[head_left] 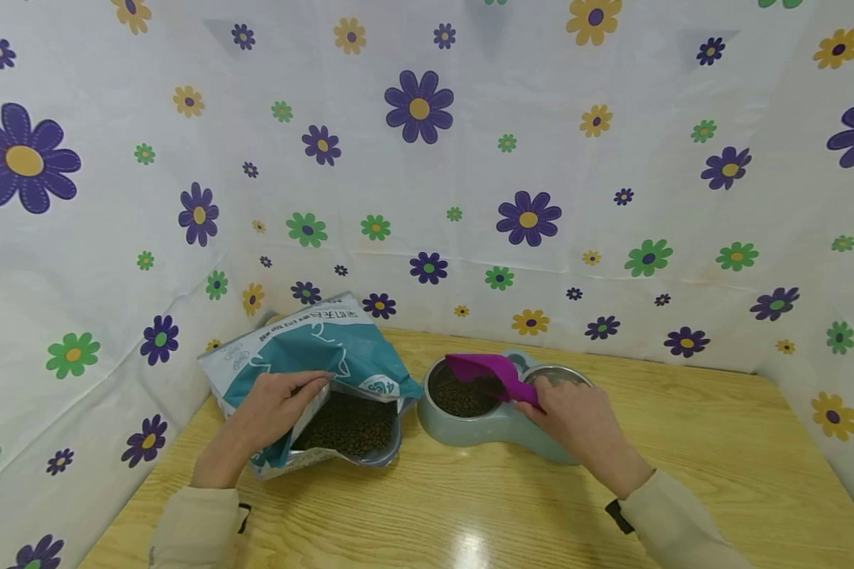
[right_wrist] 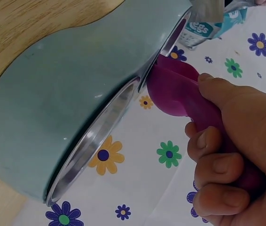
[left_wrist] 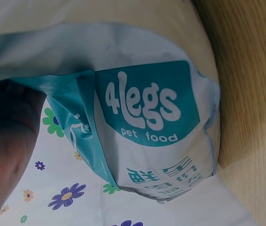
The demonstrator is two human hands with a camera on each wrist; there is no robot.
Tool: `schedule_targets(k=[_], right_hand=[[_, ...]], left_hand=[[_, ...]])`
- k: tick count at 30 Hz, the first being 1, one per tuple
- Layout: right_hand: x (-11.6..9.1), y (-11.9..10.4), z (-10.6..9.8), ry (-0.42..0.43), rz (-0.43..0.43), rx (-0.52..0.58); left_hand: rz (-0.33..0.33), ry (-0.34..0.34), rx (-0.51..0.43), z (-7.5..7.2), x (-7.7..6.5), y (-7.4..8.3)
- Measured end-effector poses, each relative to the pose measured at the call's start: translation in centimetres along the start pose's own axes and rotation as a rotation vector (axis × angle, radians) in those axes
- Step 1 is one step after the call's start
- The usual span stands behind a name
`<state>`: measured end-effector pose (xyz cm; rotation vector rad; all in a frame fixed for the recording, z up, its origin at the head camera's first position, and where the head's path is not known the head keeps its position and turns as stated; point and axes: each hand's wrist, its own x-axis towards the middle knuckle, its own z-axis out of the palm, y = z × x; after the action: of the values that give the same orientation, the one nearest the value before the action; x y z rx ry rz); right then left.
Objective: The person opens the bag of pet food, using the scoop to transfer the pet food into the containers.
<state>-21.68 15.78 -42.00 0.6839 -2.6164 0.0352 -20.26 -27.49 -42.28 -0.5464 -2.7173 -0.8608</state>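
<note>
With curled fingers my right hand [head_left: 576,419] grips the handle of a magenta scoop [head_left: 485,368], also plain in the right wrist view. The scoop's head is tilted over the left bowl [head_left: 427,393] of a pale green double pet feeder [head_left: 462,431]; brown kibble [head_left: 462,399] lies in that bowl. My left hand [head_left: 273,407] pinches the upper edge of the teal and white pet food bag [head_left: 366,348], holding its mouth apart. More kibble [head_left: 349,427] shows inside the bag. In the left wrist view, the bag's printed front [left_wrist: 147,103] is near the hand, whose fingertips are hidden.
The feeder's right metal bowl [right_wrist: 95,139] is partly behind my right hand in the head view. Everything stands on a light wooden table [head_left: 413,514]. A white flower-print sheet [head_left: 470,174] covers the walls at the back and both sides.
</note>
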Motion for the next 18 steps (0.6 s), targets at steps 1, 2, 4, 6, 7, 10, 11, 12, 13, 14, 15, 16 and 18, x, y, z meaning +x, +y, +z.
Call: schedule_targets(k=[1, 2, 4, 6, 7, 10, 11, 12, 13, 14, 15, 16, 18], right_hand=[[0.0, -0.01, 0.05, -0.001, 0.002, 0.001], [-0.01, -0.01, 0.08, 0.0, 0.0, 0.002], [-0.05, 0.02, 0.12, 0.012, -0.007, -0.004], [-0.1, 0.04, 0.14, 0.025, -0.016, -0.015], [-0.13, 0.06, 0.18, 0.029, -0.02, -0.021], [-0.23, 0.04, 0.24, 0.035, -0.027, -0.044], [-0.25, 0.01, 0.27, 0.036, -0.031, -0.054], [-0.26, -0.03, 0.29, 0.041, -0.036, -0.063], [-0.27, -0.08, 0.33, 0.048, -0.045, -0.073], [-0.26, -0.16, 0.37, 0.058, -0.055, -0.085], [-0.26, -0.24, 0.4, 0.068, -0.064, -0.097], [-0.26, -0.33, 0.42, 0.08, -0.076, -0.107], [-0.25, -0.47, 0.46, 0.107, -0.093, -0.122]], left_hand=[[0.002, 0.001, -0.002, 0.02, 0.02, -0.02], [0.004, 0.002, -0.003, 0.03, 0.05, -0.03], [0.006, 0.005, -0.004, 0.03, 0.09, -0.03], [0.005, 0.006, -0.005, 0.01, 0.12, -0.04], [0.004, 0.005, -0.005, 0.0, 0.11, -0.03], [0.002, 0.0, -0.001, 0.0, 0.01, -0.02], [0.0, -0.003, -0.001, -0.01, -0.03, -0.02], [-0.001, -0.005, 0.001, 0.01, -0.06, -0.04], [-0.001, -0.007, 0.002, 0.04, -0.07, -0.07], [-0.002, -0.007, 0.004, 0.05, -0.07, -0.12], [-0.005, -0.009, 0.005, 0.06, -0.06, -0.16], [-0.007, -0.01, 0.008, 0.09, -0.02, -0.21], [-0.01, -0.011, 0.009, 0.1, 0.06, -0.29]])
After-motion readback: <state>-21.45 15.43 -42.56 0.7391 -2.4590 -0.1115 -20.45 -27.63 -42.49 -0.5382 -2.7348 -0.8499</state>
